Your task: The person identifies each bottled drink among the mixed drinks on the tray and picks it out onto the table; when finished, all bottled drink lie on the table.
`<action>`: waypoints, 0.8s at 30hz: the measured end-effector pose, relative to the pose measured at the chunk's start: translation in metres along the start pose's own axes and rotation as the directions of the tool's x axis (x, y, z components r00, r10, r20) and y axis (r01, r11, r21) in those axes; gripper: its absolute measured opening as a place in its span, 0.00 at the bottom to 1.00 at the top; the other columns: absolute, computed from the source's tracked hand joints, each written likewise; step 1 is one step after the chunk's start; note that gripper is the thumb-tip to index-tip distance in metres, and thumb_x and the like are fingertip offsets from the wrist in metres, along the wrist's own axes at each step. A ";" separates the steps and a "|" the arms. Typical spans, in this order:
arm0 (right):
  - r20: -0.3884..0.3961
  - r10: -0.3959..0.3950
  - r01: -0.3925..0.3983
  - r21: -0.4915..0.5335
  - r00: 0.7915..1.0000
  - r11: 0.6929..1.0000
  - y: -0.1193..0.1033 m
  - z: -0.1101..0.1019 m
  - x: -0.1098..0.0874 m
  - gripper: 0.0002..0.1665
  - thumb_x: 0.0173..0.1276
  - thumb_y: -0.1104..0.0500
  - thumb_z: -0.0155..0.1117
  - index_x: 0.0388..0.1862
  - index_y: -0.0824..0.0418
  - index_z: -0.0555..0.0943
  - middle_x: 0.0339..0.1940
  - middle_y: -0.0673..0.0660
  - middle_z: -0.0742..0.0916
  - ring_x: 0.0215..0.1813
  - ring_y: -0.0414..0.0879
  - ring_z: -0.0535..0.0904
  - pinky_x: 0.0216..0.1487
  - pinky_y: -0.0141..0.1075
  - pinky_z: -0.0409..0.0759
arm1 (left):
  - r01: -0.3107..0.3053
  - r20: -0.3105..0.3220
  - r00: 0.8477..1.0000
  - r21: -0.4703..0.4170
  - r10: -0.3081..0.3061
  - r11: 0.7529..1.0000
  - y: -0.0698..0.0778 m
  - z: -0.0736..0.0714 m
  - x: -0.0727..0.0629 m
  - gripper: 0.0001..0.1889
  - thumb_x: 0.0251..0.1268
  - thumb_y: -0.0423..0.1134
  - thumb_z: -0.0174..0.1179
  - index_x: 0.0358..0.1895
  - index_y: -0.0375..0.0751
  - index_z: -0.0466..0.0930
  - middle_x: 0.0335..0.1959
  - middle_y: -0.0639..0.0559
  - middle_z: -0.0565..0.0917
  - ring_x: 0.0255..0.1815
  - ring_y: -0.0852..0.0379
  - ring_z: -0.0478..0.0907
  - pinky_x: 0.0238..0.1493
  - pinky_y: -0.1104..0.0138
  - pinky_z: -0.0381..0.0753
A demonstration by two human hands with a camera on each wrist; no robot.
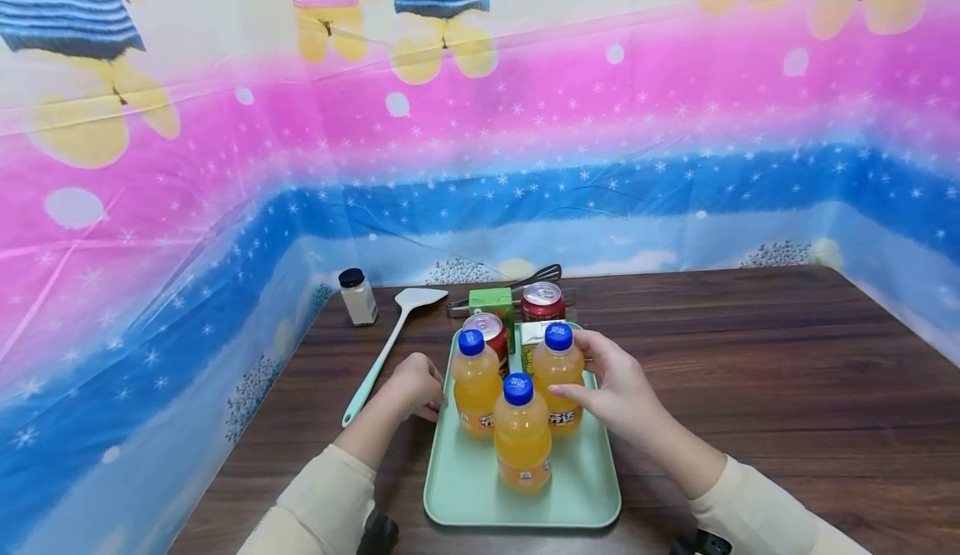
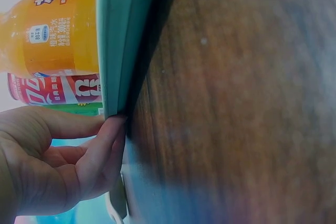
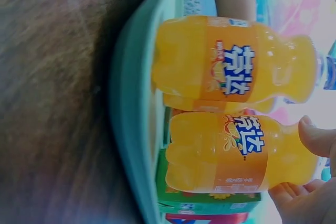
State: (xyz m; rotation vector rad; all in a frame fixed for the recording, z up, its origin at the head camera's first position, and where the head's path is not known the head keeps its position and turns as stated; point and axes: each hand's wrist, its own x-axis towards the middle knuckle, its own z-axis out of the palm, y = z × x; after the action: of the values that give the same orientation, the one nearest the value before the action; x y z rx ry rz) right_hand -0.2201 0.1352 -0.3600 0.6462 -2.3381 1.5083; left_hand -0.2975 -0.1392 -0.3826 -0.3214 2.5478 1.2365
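A light green tray [image 1: 465, 488] carries several drinks. Three orange soda bottles with blue caps stand on it: a front bottle [image 1: 522, 447], a left bottle [image 1: 476, 388] and a right bottle [image 1: 558, 372]. My right hand [image 1: 622, 384] holds the right bottle near its shoulder, thumb and fingers on either side. My left hand [image 2: 58, 156] pinches the tray's left rim between thumb and fingers. Behind the bottles stand a red soda can [image 1: 491, 330], another red can [image 1: 543, 301], a green carton [image 1: 491, 301] and a second carton [image 1: 531, 334], partly hidden.
Left of the tray lies a white spatula [image 1: 408, 305] with a pale green handle. A black-capped jar [image 1: 358, 297] stands near the table's back left corner. A whisk [image 1: 543, 273] lies behind the cans. The dark wooden table [image 1: 765, 372] meets a patterned curtain [image 1: 562, 197] at the back.
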 end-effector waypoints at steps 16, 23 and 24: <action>-0.068 -0.054 0.052 -0.025 0.996 0.998 -0.022 -0.048 0.003 0.31 0.55 0.66 0.71 0.58 0.63 0.71 0.48 0.56 0.82 0.48 0.47 0.80 0.50 0.40 0.81 | -0.008 0.006 1.000 0.000 0.008 1.000 0.003 -0.002 -0.004 0.09 0.50 0.18 0.62 0.36 0.28 0.75 0.31 0.38 0.76 0.27 0.48 0.78 0.24 0.63 0.85; -0.126 -0.035 0.025 -0.083 0.991 0.996 -0.016 -0.070 0.014 0.31 0.56 0.63 0.72 0.59 0.63 0.72 0.48 0.57 0.82 0.47 0.49 0.81 0.48 0.36 0.81 | -0.017 0.003 1.000 -0.004 0.017 1.000 0.002 0.000 -0.004 0.09 0.50 0.18 0.61 0.35 0.28 0.75 0.31 0.39 0.76 0.28 0.48 0.78 0.24 0.62 0.85; -0.130 -0.034 0.022 -0.089 0.991 0.996 -0.012 -0.073 0.016 0.31 0.56 0.63 0.72 0.59 0.63 0.71 0.48 0.57 0.82 0.47 0.49 0.81 0.49 0.37 0.81 | -0.017 0.003 1.000 -0.004 0.017 1.000 0.002 0.000 -0.004 0.09 0.50 0.18 0.61 0.35 0.28 0.75 0.31 0.39 0.76 0.28 0.48 0.78 0.24 0.62 0.85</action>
State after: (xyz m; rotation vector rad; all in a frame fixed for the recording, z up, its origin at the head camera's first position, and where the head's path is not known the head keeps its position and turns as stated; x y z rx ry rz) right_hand -0.2276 0.1936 -0.3129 0.5388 -2.2714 1.3844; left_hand -0.2947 -0.1380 -0.3802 -0.2991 2.5510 1.2466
